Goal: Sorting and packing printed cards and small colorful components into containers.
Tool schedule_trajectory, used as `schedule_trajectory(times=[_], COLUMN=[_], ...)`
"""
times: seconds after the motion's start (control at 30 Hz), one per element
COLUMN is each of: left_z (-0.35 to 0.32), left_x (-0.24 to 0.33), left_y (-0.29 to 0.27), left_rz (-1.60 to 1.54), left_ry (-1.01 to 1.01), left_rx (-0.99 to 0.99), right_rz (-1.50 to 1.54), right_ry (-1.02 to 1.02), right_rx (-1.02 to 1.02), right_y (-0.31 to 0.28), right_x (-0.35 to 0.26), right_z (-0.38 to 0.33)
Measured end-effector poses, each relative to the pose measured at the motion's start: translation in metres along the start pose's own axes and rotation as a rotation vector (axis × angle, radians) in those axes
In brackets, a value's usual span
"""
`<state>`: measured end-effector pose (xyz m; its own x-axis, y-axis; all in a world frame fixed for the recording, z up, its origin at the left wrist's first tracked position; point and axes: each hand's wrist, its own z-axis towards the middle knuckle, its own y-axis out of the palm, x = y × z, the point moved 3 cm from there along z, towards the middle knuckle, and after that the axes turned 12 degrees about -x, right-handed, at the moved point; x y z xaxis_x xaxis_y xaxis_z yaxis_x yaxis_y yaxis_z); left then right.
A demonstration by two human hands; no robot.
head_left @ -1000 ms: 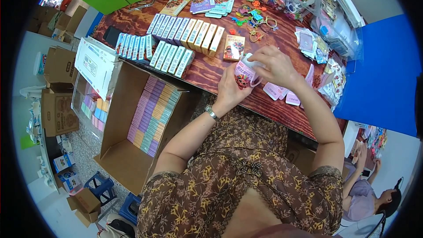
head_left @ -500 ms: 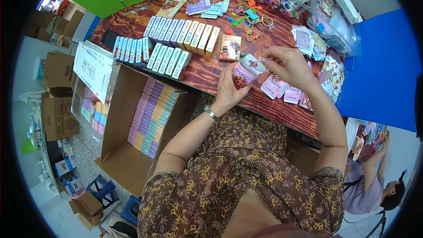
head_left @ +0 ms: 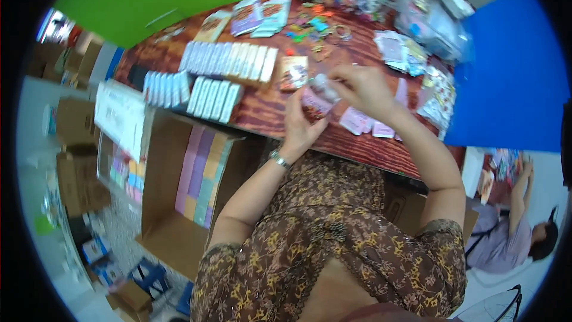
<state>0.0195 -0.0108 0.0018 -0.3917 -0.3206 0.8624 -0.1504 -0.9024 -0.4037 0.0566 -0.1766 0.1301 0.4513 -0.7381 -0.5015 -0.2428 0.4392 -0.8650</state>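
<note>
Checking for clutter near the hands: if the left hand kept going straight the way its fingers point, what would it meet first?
Probably the small upright box beyond the pink packet that the left hand already holds; depth is unclear.

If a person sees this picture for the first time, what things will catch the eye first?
At the centre, the left hand and right hand hold a small pink packet over the wooden table. Rows of slim pale boxes lie on the table's left part. Lower left, an open cardboard box holds pastel stacks.
</note>
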Motion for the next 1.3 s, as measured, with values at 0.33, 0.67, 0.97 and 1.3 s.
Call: schedule_trajectory(times=[0.33,0.67,0.97,1.3], left_z=[-0.012,-0.014,-0.012,-0.01], left_x=[-0.022,-0.015,-0.011,-0.007], left_y=[0.014,0.033,0.037,0.036], left_rz=[-0.279,-0.19,-0.178,-0.181], left_ry=[-0.121,-0.107,-0.13,-0.127], left_rx=[-0.11,-0.29,-0.309,-0.271], right_rz=[0.047,-0.305,-0.114,0.23], right_ry=[0.299,1.106,1.027,0.693], right_rx=[0.427,0.368,0.431,0.16], right_y=[-0.076,-0.032,-0.039,-0.033], right_x=[0.103,0.292,0.299,0.289], right_z=[-0.074,-0.202,-0.212,-0.213])
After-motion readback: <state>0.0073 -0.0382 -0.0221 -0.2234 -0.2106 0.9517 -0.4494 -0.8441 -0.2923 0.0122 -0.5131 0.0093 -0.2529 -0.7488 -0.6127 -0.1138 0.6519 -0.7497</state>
